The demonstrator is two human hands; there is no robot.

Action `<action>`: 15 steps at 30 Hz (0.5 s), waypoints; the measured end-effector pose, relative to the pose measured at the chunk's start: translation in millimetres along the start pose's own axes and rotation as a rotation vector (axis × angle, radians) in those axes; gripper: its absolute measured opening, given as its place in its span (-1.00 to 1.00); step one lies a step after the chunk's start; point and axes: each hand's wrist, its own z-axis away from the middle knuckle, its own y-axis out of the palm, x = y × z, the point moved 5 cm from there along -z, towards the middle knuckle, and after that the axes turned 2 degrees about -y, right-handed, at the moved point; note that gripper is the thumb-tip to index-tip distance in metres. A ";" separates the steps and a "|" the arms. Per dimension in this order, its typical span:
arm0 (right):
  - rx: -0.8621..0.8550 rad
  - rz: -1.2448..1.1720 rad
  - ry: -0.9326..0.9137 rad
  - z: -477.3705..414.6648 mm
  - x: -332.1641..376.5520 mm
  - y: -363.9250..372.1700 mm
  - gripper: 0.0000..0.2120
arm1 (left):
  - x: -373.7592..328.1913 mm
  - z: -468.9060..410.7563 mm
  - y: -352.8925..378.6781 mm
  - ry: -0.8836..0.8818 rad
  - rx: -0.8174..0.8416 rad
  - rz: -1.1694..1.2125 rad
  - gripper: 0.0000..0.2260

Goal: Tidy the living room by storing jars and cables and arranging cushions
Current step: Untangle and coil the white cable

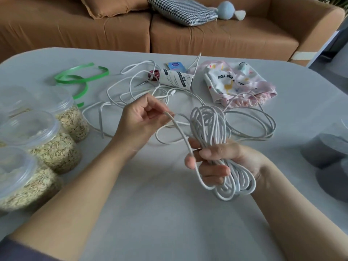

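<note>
Head view. Above grey table (160,213): coiled white cable (207,125), bundle gripped in right hand (212,162), loose end pinched by left hand (139,119). At table's left edge: three lidded jars (52,147). Beyond table: patterned cushion (184,11) on sofa (226,38).

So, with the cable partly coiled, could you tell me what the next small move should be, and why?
Probably carry over one more loop: the left hand pinches a free strand that runs to the white cable bundle gripped by the right hand, and loose cable lies uncoiled on the table.
</note>
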 end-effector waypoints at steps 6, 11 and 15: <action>-0.034 0.183 -0.098 -2.0 -2.7 0.6 -0.64 | 2.1 2.8 -1.4 -0.026 0.027 -0.138 -0.88; -0.130 0.142 -0.428 2.2 25.6 -9.0 -0.63 | -2.3 -2.2 -15.4 0.025 -0.090 -0.098 -0.87; -0.323 0.143 -0.548 10.7 38.8 -25.5 -0.70 | -5.8 -1.9 -26.2 0.110 -0.205 -0.214 -0.83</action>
